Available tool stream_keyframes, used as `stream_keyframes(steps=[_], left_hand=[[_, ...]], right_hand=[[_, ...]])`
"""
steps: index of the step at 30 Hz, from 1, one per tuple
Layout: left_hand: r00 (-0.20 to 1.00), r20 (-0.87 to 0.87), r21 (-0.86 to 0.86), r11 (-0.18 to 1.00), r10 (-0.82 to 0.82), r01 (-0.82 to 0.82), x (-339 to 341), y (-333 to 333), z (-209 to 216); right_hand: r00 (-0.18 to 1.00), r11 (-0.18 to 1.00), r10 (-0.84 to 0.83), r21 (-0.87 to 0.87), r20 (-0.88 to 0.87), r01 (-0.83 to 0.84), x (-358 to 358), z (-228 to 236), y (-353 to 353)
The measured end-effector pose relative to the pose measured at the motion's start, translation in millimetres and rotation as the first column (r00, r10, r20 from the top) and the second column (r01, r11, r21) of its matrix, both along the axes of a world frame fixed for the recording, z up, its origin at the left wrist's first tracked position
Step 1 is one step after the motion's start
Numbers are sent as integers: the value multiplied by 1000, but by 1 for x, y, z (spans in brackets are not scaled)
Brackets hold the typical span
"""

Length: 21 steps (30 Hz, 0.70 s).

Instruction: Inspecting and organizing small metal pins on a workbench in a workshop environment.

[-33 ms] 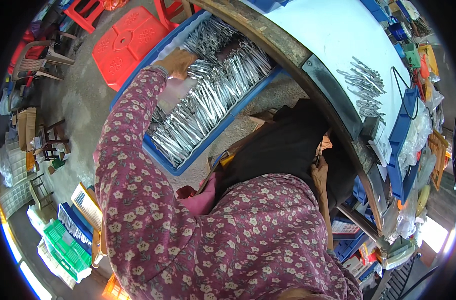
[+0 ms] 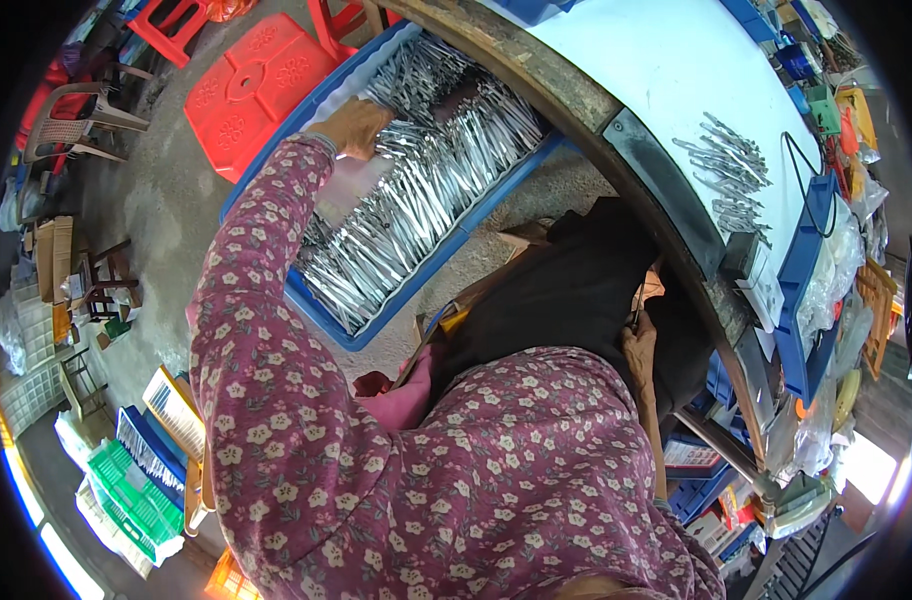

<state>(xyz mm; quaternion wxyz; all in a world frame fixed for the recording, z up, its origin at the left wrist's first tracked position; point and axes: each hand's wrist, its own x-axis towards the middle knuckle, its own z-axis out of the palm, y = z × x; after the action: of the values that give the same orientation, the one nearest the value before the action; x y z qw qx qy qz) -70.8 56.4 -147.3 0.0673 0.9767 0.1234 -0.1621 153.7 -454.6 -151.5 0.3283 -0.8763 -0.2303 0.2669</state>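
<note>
My left hand (image 2: 356,127) reaches over the long side of a blue tray (image 2: 351,341). Its fingers are curled at the edge of a heap of thin silvery metal pieces (image 2: 416,207), which look like tweezers. What those fingertips hold, if anything, is hidden. Down by the dark cloth (image 2: 546,290) over my lap, my right hand (image 2: 639,345) is closed around a thin, dark, rod-like thing (image 2: 638,300) that points up from the fingers. A small orange patch (image 2: 654,287) shows beside it, under the table edge.
The worktable's worn wooden rim (image 2: 536,75) curves between the tray and its white top. On that top lies a smaller pile of metal pieces (image 2: 731,170) near a blue bin (image 2: 811,300). A red plastic stool (image 2: 251,85) stands beyond the tray; green crates (image 2: 131,500) are at the lower left.
</note>
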Motion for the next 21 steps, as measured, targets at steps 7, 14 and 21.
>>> stream_keyframes(steps=[7, 14, 21], left_hand=[[994, 111, 100, 995, -2, -9, -7, -10, -10], [997, 71, 97, 995, 31, -38, -7, -21, 7], [992, 103, 86, 993, 78, -87, -7, -27, 12]], right_hand=[[1000, 1000, -8, 3, 15, 8, -1, -3, -1], [1000, 1000, -12, 23, 6, 12, -6, 10, 5], [999, 998, -15, 68, 44, 12, -3, 4, 3]])
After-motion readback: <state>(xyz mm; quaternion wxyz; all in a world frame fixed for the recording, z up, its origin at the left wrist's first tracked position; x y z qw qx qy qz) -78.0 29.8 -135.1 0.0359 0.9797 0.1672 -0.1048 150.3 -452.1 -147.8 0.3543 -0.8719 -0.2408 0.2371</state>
